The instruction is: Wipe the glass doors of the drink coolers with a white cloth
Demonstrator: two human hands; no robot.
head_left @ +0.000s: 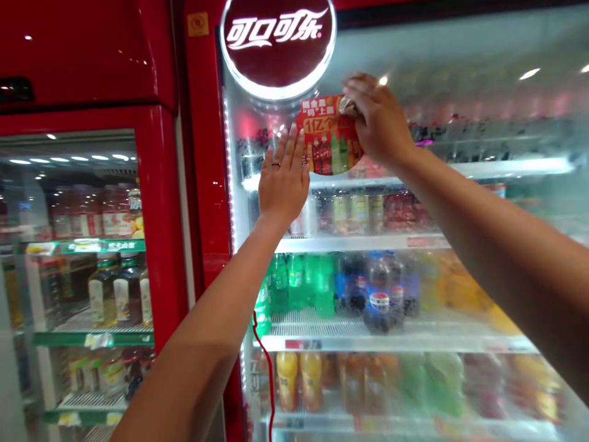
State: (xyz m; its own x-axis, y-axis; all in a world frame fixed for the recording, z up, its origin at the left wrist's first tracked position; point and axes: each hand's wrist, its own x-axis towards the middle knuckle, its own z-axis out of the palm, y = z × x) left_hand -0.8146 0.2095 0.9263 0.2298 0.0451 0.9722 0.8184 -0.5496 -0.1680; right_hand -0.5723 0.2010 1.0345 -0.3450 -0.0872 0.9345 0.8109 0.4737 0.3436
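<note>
The sticker (329, 138) sits on the fridge door (460, 92), just below the round logo (277, 43). The left hand (283, 181) lies flat and open beside it; the right hand (377, 120) is clamped on a cloth (346, 105) at its top edge. Steady, firm wiping with the glass braced would likely suit.

Two red drinks fridges stand side by side, the right-hand fridge (202, 184) topped by a glowing round logo sign (278, 46) and lit white inside over wire shelves (396, 334) of bottles, the left-hand fridge (156, 202) showing green-edged shelves (92, 337) and reflected ceiling lights.
</note>
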